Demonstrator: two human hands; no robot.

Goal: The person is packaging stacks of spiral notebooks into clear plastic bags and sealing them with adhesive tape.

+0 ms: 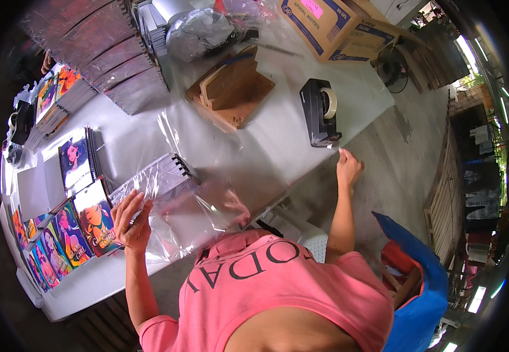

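Observation:
My left hand [132, 222] grips the near left end of a small stack of spiral notebooks [159, 180] in clear plastic wrap [187, 220]. The loose wrap spreads over the table toward me. My right hand [349, 168] is closed in a pinch at the front end of a black tape dispenser [313, 111], just past the table edge. A short piece of tape [337, 148] shows at its fingertips. The tape roll [329, 104] sits in the dispenser.
Notebooks with colourful covers [93, 217] lie at the left. Tall notebook stacks [107, 53] stand behind them. A wooden jig [231, 88] and a cardboard box [330, 29] are on the white table [272, 141]. At the right are a fan [392, 67] and a blue chair [430, 281].

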